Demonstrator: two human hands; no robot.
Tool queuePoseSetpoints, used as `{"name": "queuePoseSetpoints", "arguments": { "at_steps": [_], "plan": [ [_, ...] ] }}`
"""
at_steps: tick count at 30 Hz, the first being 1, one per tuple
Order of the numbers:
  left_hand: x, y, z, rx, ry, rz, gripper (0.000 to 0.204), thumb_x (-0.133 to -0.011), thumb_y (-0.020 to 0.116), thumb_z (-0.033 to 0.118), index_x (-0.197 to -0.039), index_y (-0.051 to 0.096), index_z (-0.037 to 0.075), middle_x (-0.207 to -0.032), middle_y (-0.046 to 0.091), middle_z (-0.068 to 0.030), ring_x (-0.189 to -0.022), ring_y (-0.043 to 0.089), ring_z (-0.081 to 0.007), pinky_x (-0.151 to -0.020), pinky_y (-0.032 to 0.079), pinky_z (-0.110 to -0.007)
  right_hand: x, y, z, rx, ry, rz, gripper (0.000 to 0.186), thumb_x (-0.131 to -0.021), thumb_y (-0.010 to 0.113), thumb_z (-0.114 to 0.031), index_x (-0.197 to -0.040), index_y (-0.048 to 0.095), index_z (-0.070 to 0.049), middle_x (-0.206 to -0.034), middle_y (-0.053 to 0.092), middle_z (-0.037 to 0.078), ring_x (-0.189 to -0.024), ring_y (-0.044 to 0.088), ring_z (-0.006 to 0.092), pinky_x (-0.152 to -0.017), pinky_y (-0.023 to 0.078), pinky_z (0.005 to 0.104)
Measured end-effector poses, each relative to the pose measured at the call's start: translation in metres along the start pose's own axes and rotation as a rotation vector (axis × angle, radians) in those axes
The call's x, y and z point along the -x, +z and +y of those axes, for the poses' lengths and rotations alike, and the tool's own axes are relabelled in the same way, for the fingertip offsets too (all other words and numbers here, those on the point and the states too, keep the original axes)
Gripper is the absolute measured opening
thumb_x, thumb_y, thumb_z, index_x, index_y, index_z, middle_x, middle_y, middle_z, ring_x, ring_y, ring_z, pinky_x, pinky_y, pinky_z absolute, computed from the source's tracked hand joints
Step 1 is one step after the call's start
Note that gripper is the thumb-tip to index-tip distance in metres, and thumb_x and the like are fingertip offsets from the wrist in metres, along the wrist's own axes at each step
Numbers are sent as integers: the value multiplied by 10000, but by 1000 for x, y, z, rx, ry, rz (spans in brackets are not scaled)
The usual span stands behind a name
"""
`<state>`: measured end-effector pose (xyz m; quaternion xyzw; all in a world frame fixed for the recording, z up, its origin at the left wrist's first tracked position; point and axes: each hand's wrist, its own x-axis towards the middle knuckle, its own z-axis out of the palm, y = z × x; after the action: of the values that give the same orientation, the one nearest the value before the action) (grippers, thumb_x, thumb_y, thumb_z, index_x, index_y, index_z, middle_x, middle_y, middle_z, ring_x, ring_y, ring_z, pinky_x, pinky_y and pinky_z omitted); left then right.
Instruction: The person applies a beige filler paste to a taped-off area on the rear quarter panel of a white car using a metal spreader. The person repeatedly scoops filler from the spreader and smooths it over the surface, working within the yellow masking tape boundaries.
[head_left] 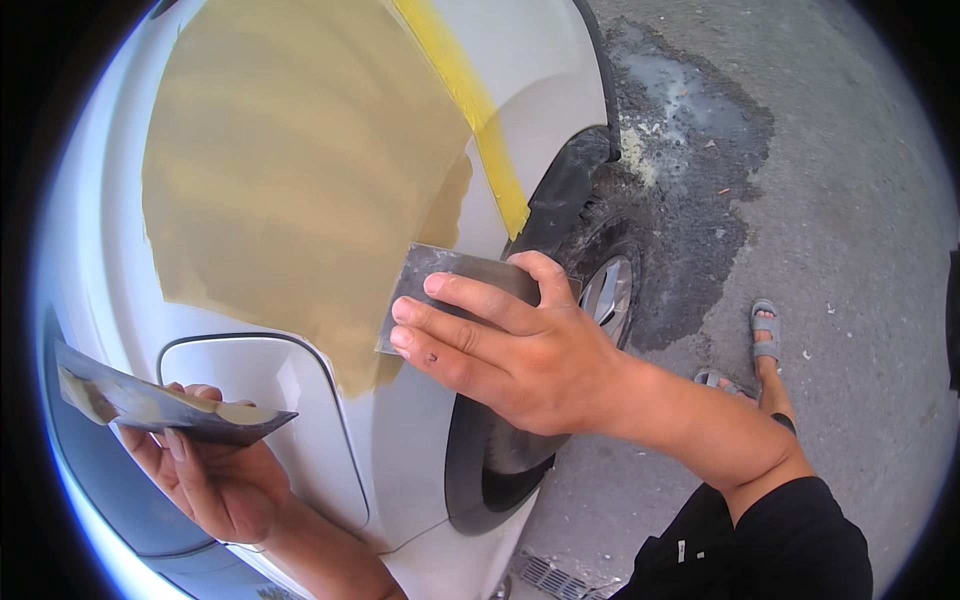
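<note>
My right hand (515,355) grips a flat metal spreader (440,265), its fingers lying over the blade against the side of a white car (395,465). The blade's left edge rests at the lower right of a broad tan filler patch (290,170). Yellow masking tape (460,90) runs along the patch's right. At lower left, my left hand (220,480) holds a second metal plate (175,410) with creamy filler on it, near an outlined fuel-flap panel (280,375).
A black wheel arch trim (555,185) and wheel (615,290) lie beside the blade. Grey pavement (840,230) has a wet, stained area (700,180). Sandalled feet (765,330) show at right, and a drain grate (560,580) at the bottom.
</note>
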<state>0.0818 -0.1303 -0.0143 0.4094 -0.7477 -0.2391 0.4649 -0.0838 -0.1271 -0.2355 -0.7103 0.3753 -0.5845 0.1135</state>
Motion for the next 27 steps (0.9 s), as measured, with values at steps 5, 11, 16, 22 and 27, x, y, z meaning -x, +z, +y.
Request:
{"name": "queuePoseSetpoints", "arguments": {
  "at_steps": [5, 11, 16, 22, 27],
  "plan": [
    [-3, 3, 0, -13, 2, 10, 499, -916, 413, 58, -1376, 235, -15, -1153, 540, -240, -1003, 555, -295, -901, 459, -382, 13, 3, -4, 28, 7, -76, 373, -876, 460, -176, -1240, 535, -139, -1274, 547, 9, -1177, 482, 170, -827, 357, 519],
    [-1, 2, 0, 2, 4, 39, 505, -911, 427, 63, -1372, 238, -19, -1142, 537, -261, -1005, 578, -310, -894, 471, -392, 2, -13, -26, -29, 10, -62, 328, -899, 471, -157, -1217, 554, -156, -1266, 567, -3, -1183, 477, 160, -834, 362, 497],
    [-3, 4, -1, 17, 12, 16, 512, -909, 433, 61, -1374, 234, -18, -1124, 550, -263, -996, 590, -322, -899, 474, -402, 9, -2, -34, -6, 18, -117, 336, -901, 459, -178, -1223, 553, -160, -1278, 557, 5, -1188, 470, 170, -833, 353, 516],
    [-1, 1, 0, 12, 16, 0, 519, -911, 425, 55, -1383, 223, -16, -1126, 557, -265, -1002, 593, -329, -906, 471, -408, 10, -13, -30, 20, -5, -108, 409, -854, 469, -192, -1247, 532, -100, -1249, 553, 70, -1143, 496, 193, -755, 373, 532],
    [-1, 2, -3, 40, 20, -6, 530, -910, 424, 50, -1390, 209, -14, -1138, 554, -265, -1010, 594, -333, -913, 469, -415, -9, -15, -35, 35, -1, -105, 417, -848, 473, -192, -1248, 529, -91, -1239, 556, 67, -1121, 511, 194, -747, 372, 535]
  ]
}}
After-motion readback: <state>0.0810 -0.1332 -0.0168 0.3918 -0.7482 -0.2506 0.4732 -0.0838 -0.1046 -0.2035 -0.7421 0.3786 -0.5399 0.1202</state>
